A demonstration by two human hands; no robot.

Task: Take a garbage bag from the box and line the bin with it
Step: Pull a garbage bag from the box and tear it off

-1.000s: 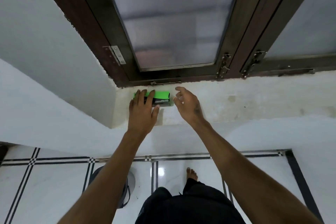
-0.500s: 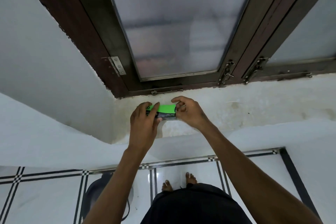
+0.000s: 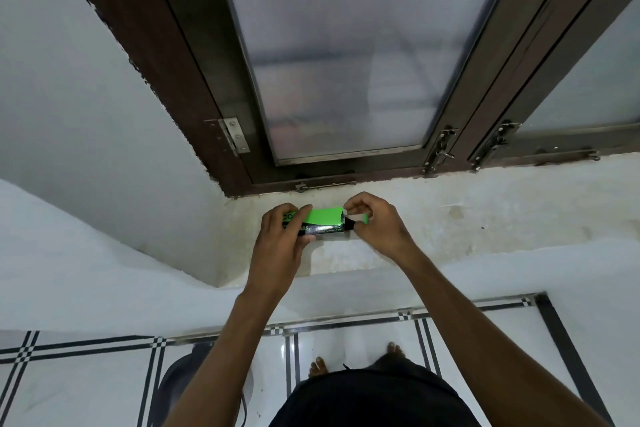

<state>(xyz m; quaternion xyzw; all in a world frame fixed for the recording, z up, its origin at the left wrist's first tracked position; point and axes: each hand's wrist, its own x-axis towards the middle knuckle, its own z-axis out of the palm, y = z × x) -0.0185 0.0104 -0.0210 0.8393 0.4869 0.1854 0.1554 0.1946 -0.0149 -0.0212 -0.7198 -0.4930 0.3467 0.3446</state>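
A small green and black garbage bag box (image 3: pixel 323 221) is held just above the white window ledge (image 3: pixel 450 218). My left hand (image 3: pixel 280 243) grips its left end, fingers curled over the top and thumb under the front. At the box's right end my right hand (image 3: pixel 375 227) pinches the open green flap, and something dark shows at that opening. The grey bin (image 3: pixel 180 381) stands on the floor below, mostly hidden behind my left forearm.
A dark wooden window frame with frosted glass (image 3: pixel 346 62) rises right behind the ledge, with latches (image 3: pixel 441 151) at its base. White walls close in at the left. The tiled floor (image 3: pixel 346 343) with black lines lies below, and my bare feet stand on it.
Both hands took hold of the box and lifted it slightly off the ledge toward me. My right hand went from hovering beside it to pinching the right end flap open.
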